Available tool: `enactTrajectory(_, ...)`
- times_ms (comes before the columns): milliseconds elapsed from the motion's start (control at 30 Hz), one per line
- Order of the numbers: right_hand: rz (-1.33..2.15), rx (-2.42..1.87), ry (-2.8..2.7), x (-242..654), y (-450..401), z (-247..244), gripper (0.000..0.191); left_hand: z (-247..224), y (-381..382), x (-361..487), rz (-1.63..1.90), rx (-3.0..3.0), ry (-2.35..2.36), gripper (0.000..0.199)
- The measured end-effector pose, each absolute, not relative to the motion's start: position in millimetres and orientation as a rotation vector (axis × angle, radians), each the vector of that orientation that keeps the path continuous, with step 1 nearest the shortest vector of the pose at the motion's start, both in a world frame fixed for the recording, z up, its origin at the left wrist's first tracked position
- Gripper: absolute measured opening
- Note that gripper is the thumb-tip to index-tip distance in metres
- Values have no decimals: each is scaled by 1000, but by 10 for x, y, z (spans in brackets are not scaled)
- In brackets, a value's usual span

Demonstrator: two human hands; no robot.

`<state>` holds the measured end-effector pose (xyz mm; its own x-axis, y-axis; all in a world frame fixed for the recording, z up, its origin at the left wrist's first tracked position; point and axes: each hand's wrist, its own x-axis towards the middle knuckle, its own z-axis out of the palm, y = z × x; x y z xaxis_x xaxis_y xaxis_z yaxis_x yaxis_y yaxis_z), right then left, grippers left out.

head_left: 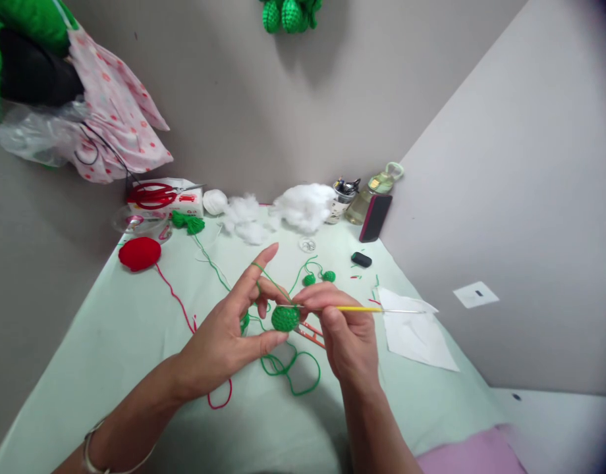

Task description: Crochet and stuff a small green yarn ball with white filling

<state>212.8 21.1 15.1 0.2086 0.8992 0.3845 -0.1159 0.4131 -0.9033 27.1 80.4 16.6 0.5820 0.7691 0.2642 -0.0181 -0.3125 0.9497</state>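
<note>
Between the thumb and fingers of my left hand (228,329) is a small round green crochet piece (285,318). Green yarn (271,276) runs from its top over my raised left index finger. My right hand (347,329) grips a crochet hook (355,308) with a yellow handle, its metal tip at the upper edge of the piece. Loose loops of green yarn (303,388) lie on the table below. Orange-handled snips (313,334) rest behind the piece, partly hidden by my right hand. Two small green crochet balls (309,280) sit just beyond my hands.
On the light green tablecloth (110,368) lie a red yarn ball (139,254), white stuffing (305,205), a black eraser-like block (361,259) and white paper (416,336). Red scissors (155,196) rest on a box at the back left. A phone (376,217) leans against a bottle (365,201) at the back right.
</note>
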Motion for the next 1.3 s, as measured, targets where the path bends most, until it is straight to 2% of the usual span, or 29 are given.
enactTrajectory(133, 826, -860, -1129, 2131, 209, 151, 18, 164, 808, 262, 866, 1724, 623, 99)
enactTrajectory(367, 1034, -799, -882, 2114, 202, 196, 25, 184, 804, 255, 854, 1732, 602, 96)
enactTrajectory(567, 1050, -824, -917, 2162, 186, 184, 28, 199, 804, 247, 835, 1773, 627, 95)
enactTrajectory(900, 855, -956, -1248, 2282, 122, 250, 25, 222, 823, 207, 784, 1938, 701, 94)
enactTrajectory(1133, 710, -1100, -1597, 2365, 76, 330, 23, 234, 844, 221, 761, 2089, 688, 85)
enactTrajectory(1300, 610, -992, -1514, 2290, 94, 251, 24, 225, 808, 226, 795, 1958, 694, 93)
